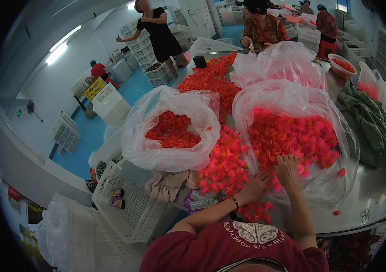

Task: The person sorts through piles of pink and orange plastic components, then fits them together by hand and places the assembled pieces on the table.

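My right hand (287, 169) is at the near edge of an open clear plastic bag (288, 93), its fingers bent down over small red and pink plastic pieces (299, 136). My left hand (257, 186), with a dark bracelet at the wrist, reaches in beside it, fingers drawn together. Whatever either hand holds is hidden by the fingers. Left of the hands, a loose heap of orange-red and pink pieces (224, 163) covers the table. A second open plastic bag (132, 136) with darker red pieces stands farther left.
A metal table (365, 199) carries a beige cloth (168, 187), a green cloth (367, 122) and a white bowl (330, 68) of red pieces. White crates (127, 226) stand by its left edge. Across the table sits a co-worker (265, 29); another person (159, 34) stands behind.
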A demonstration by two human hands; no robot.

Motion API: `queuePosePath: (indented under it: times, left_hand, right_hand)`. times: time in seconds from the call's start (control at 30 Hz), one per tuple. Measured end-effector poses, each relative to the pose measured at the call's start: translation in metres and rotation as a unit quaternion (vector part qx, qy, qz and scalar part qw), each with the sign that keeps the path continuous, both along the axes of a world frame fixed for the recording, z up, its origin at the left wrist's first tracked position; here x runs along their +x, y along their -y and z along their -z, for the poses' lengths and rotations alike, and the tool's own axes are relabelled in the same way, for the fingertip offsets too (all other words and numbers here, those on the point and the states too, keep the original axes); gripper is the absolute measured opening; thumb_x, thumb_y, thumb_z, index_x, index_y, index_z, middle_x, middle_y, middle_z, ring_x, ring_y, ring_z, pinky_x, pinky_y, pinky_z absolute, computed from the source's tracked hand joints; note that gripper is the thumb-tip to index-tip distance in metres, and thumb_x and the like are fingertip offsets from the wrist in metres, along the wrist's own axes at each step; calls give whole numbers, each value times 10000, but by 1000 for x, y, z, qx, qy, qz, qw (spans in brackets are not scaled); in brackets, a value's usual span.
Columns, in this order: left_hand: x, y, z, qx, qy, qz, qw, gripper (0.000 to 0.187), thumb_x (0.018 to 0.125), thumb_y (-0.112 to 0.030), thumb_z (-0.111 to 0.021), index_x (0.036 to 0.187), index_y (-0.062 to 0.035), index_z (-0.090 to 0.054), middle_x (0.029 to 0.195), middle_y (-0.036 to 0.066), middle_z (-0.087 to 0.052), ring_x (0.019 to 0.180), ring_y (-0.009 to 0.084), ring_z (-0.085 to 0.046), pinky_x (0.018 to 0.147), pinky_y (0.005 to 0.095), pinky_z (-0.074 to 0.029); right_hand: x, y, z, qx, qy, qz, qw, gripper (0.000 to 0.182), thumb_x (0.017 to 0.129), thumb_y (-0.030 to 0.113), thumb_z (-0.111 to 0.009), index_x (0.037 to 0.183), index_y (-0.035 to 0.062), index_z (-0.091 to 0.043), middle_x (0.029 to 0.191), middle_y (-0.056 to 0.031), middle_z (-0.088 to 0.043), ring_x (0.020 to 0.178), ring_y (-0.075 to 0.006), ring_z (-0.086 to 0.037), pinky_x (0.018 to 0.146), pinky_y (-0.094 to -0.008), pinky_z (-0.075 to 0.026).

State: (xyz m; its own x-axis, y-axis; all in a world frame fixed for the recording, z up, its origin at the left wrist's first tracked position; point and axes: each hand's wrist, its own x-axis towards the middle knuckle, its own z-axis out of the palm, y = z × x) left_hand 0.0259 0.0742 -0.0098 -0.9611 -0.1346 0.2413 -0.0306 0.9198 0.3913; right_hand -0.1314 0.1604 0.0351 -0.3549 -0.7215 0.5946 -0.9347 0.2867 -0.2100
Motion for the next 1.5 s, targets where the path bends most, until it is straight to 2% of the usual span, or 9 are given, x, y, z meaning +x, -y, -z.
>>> queuePosePath:
  times: [0.07,0.2,0.4,0.6,0.8,1.07,1.27,1.33,1.5]
  left_hand:
    - [0,0,0,-2,7,-6,1000,578,787,-167,-651,1317,-21,-470,1334,162,-490,1302,327,-413,1054,446,-363]
    - [0,-2,-3,0,9,-5,1000,578,773,-156,-660,1306,-19,-483,1336,158,-492,1303,327,-411,1054,450,-363]
    - [1,-2,-8,8,9,-4,1000,567,769,-139,-657,1300,-29,-492,1329,151,-496,1303,321,-409,1056,448,-361]
    - [1,-3,-8,6,5,-4,1000,551,772,-132,-652,1293,-33,-500,1326,149,-496,1306,320,-406,1058,444,-360]
    - [2,-3,-12,6,19,-3,1000,543,773,-121,-645,1288,-27,-501,1324,152,-492,1307,319,-403,1060,441,-358]
    - [0,-4,-17,20,8,15,1000,529,769,-110,-636,1275,-21,-510,1322,156,-492,1302,326,-406,1046,444,-363]
    - [-1,-1,-11,-2,11,-4,1000,534,764,-136,-639,1272,-25,-515,1325,149,-493,1299,329,-408,1045,457,-363]
    - [-1,-2,-12,-10,-12,-7,1000,518,760,-137,-647,1251,-30,-525,1303,140,-513,1272,316,-432,1006,457,-390]
    - [-2,-2,-9,-8,-17,-10,1000,505,764,-135,-638,1246,-33,-528,1305,139,-510,1273,314,-430,1003,458,-390]
  right_hand:
    - [0,2,24,101,8,50,994,197,756,129,-608,943,67,-612,860,-95,-630,885,-285,-565,812,-423,-418]
    - [1,1,41,64,8,39,997,178,762,133,-568,927,74,-599,839,-94,-627,867,-288,-562,761,-421,-412]
    - [6,-6,33,38,17,20,999,234,747,120,-596,976,76,-616,817,-91,-616,860,-280,-551,755,-411,-410]
    - [6,-8,34,69,41,20,997,339,722,146,-649,1059,118,-646,813,-79,-613,867,-271,-548,755,-406,-410]
    - [7,-9,33,59,38,26,997,305,727,149,-641,1030,122,-660,794,-69,-609,853,-257,-555,751,-404,-409]
    - [5,-11,37,61,21,13,998,89,755,174,-611,821,121,-636,758,-71,-608,808,-257,-556,743,-398,-398]
    - [6,-10,39,5,45,23,999,106,817,220,-613,817,114,-625,753,-68,-613,787,-240,-559,738,-382,-406]
    - [4,-10,43,-7,51,19,999,124,826,232,-622,815,108,-619,749,-65,-616,778,-235,-560,735,-378,-410]
    - [3,-9,46,-13,53,8,998,160,832,245,-644,811,92,-602,743,-63,-622,760,-235,-561,729,-376,-418]
